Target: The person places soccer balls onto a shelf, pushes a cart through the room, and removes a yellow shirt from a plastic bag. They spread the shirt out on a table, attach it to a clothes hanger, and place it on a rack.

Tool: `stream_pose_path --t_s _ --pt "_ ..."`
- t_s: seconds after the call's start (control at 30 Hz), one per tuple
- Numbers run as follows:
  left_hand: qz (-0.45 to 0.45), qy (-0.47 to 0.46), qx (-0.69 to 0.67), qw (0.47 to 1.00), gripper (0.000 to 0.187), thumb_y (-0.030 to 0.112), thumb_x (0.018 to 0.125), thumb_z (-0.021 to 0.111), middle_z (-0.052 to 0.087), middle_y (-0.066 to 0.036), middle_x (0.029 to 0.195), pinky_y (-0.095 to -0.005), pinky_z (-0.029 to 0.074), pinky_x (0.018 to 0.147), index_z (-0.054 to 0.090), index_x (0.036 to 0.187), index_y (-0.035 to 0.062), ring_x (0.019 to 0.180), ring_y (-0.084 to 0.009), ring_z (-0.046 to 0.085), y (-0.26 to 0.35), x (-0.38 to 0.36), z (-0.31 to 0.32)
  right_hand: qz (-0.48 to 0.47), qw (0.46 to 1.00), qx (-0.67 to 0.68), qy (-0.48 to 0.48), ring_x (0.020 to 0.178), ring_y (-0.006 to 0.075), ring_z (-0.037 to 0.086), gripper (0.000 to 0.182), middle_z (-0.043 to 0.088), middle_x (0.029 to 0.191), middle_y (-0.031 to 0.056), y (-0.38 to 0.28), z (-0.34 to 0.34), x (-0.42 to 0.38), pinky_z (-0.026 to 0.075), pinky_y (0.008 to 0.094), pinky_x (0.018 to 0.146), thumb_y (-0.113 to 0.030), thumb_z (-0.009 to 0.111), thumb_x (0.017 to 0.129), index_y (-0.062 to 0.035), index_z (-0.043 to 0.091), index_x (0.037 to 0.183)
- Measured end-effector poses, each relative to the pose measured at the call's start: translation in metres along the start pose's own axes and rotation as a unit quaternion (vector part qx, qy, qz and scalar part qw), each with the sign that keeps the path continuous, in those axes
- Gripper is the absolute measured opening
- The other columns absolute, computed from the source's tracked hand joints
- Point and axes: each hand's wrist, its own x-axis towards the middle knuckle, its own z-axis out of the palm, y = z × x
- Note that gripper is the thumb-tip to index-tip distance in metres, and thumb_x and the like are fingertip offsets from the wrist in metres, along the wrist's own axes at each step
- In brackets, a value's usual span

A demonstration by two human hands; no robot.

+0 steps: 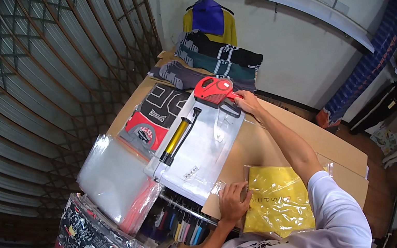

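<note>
My right hand grips the handle end of a red and black price label gun, which lies at the far end of a white plastic sheet. Nearer to me, my left hand rests with fingers laid out at the left edge of a clear plastic bag holding a folded yellow garment. Dark lettering shows on this garment. On the white sheet lies a yellow and black hand pump, left of the label gun.
Bagged black and red clothing and folded socks lie along the cardboard-covered table. Clear plastic bags are stacked at the left, above a pile of packed dark printed garments. A folding metal gate stands beyond.
</note>
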Motion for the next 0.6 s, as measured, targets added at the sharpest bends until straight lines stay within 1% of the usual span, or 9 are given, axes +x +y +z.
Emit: stream_pose_path --t_s 0.13,0.2,0.3,0.33,0.4,0.43,0.5,0.57,0.6 --pt "0.001 0.014 -0.008 1.000 0.032 0.031 0.082 0.074 0.066 -0.005 0.099 -0.0385 0.038 0.081 0.068 0.106 0.0107 0.093 -0.0246 0.060 -0.001 0.000 0.002 -0.054 0.996 -0.065 0.043 0.108 0.0367 0.062 0.046 0.067 0.109 0.0199 0.002 0.002 -0.005 0.047 0.0391 0.094 -0.026 0.059 0.077 -0.0088 0.069 0.118" --pt "-0.010 0.002 -0.005 1.000 0.031 0.029 0.082 0.074 0.066 -0.005 0.099 -0.0381 0.038 0.081 0.068 0.106 0.0106 0.094 -0.0245 0.060 0.000 0.000 0.001 -0.085 0.993 -0.068 0.036 0.108 0.0345 0.061 0.045 0.065 0.112 0.0213 0.002 0.000 -0.010 0.046 0.0400 0.098 -0.016 0.059 0.079 -0.0049 0.066 0.122" --pt "-0.022 -0.014 -0.004 1.000 0.030 0.027 0.084 0.071 0.066 -0.007 0.101 -0.0384 0.039 0.082 0.068 0.108 0.0093 0.096 -0.0248 0.059 0.005 0.000 -0.003 -0.149 0.985 -0.005 0.085 0.110 0.0392 0.058 0.049 0.062 0.111 0.0235 0.001 -0.008 -0.027 0.044 0.0453 0.099 -0.011 0.060 0.076 -0.0044 0.062 0.124" --pt "-0.020 -0.015 -0.001 1.000 0.030 0.027 0.084 0.071 0.066 -0.007 0.101 -0.0384 0.039 0.082 0.068 0.108 0.0093 0.096 -0.0248 0.059 0.006 0.000 -0.003 -0.149 0.985 -0.002 0.087 0.110 0.0392 0.058 0.049 0.062 0.111 0.0235 0.001 -0.012 -0.038 0.044 0.0453 0.099 -0.011 0.060 0.076 -0.0044 0.062 0.124" --pt "-0.025 0.001 -0.027 0.999 0.031 0.024 0.082 0.072 0.066 -0.008 0.103 -0.0397 0.040 0.084 0.067 0.108 0.0085 0.098 -0.0268 0.060 0.006 -0.001 -0.001 -0.199 0.968 0.017 0.151 0.113 0.0398 0.055 0.052 0.059 0.114 0.0228 0.006 -0.024 -0.071 0.044 0.0456 0.098 -0.009 0.061 0.077 -0.0029 0.055 0.128" --pt "-0.021 0.000 -0.027 0.999 0.031 0.024 0.082 0.072 0.066 -0.008 0.103 -0.0397 0.040 0.084 0.067 0.108 0.0085 0.098 -0.0268 0.060 0.006 -0.003 0.001 -0.198 0.968 0.018 0.155 0.113 0.0398 0.055 0.052 0.059 0.114 0.0228 0.007 -0.034 -0.094 0.044 0.0456 0.098 -0.009 0.061 0.077 -0.0029 0.055 0.128" --pt "-0.001 0.044 -0.029 0.999 0.033 0.023 0.082 0.073 0.066 -0.010 0.104 -0.0416 0.041 0.085 0.066 0.110 0.0081 0.100 -0.0295 0.060 0.006 -0.006 0.003 -0.205 0.971 -0.010 0.123 0.116 0.0383 0.053 0.052 0.057 0.118 0.0214 0.012 -0.059 -0.150 0.043 0.0454 0.099 -0.010 0.062 0.078 -0.0028 0.053 0.129" --pt "-0.072 0.018 -0.061 0.995 0.042 0.021 0.082 0.073 0.064 -0.016 0.108 -0.0447 0.041 0.092 0.060 0.118 0.0041 0.103 -0.0350 0.059 0.015 -0.017 0.001 -0.189 0.976 -0.045 0.101 0.118 0.0369 0.052 0.050 0.056 0.121 0.0204 0.032 -0.082 -0.203 0.041 0.0457 0.101 -0.013 0.064 0.080 -0.0037 0.054 0.128" --pt "-0.077 0.035 -0.089 0.992 0.045 0.021 0.082 0.074 0.062 -0.017 0.110 -0.0454 0.040 0.094 0.058 0.120 0.0022 0.104 -0.0364 0.058 0.022 -0.025 0.004 -0.182 0.979 -0.057 0.076 0.119 0.0360 0.051 0.050 0.056 0.122 0.0195 0.042 -0.095 -0.230 0.040 0.0458 0.101 -0.015 0.065 0.081 -0.0044 0.054 0.128"
